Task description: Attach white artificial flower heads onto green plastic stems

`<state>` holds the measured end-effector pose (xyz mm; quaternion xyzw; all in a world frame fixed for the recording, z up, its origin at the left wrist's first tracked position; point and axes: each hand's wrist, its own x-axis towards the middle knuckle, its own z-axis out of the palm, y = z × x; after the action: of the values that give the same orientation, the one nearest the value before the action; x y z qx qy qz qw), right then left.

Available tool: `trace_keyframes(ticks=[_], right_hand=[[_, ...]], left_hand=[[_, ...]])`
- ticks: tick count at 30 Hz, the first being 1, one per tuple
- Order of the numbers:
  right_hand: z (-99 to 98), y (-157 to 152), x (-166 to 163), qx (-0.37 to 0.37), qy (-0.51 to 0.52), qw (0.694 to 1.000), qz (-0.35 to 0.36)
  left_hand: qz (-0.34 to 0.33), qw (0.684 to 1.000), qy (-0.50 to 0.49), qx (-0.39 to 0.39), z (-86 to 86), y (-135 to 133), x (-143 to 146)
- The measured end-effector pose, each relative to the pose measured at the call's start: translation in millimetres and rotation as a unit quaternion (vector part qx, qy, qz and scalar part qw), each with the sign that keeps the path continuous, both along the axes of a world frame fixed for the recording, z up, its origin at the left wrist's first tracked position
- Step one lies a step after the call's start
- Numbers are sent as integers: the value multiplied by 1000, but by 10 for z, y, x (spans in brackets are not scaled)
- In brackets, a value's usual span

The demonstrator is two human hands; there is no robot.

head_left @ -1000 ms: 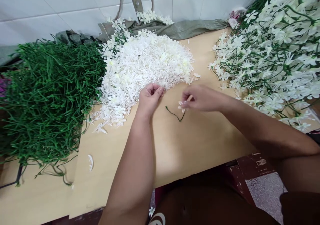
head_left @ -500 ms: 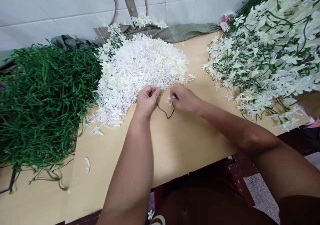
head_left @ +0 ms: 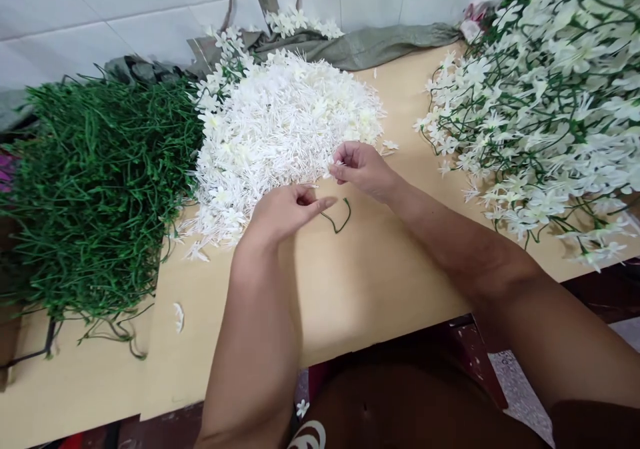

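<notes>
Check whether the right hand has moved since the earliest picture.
Yes: judged against the white flower pile, the right hand has moved forward and leftward, closer to it.

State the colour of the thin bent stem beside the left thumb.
Dark green; the stem shows best in the head view.

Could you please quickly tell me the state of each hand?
Left hand: open; whether it touches the green stem cannot be told.
Right hand: closed, pinching a small white flower piece.
</notes>
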<state>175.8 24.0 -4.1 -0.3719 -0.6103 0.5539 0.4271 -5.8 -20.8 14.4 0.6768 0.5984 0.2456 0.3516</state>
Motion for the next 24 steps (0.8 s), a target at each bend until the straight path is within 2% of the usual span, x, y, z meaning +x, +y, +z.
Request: trace_keyframes(ticks=[4, 10, 14, 18, 20, 22, 24], right_hand=[[-121, 95, -31, -15, -22, 1000, 5], [-137, 139, -10, -54, 58, 996, 34], [-106, 146, 42, -93, 101, 988, 72], [-88, 173, 103, -140, 131, 975, 113], [-77, 189, 135, -163, 148, 967, 131], [-66, 206, 164, -177, 164, 960, 144], [-57, 222, 181, -185, 174, 955, 151]], left_hand=[[4, 999, 37, 1, 14, -39, -16], [59, 992, 113, -16, -3, -35, 43], [53, 993, 101, 20, -28, -45, 89], [65, 989, 100, 81, -133, 9, 128], [83, 991, 42, 94, -192, 62, 129], [104, 989, -81, 74, -229, 118, 116], [124, 970, -203, 42, -236, 165, 97]])
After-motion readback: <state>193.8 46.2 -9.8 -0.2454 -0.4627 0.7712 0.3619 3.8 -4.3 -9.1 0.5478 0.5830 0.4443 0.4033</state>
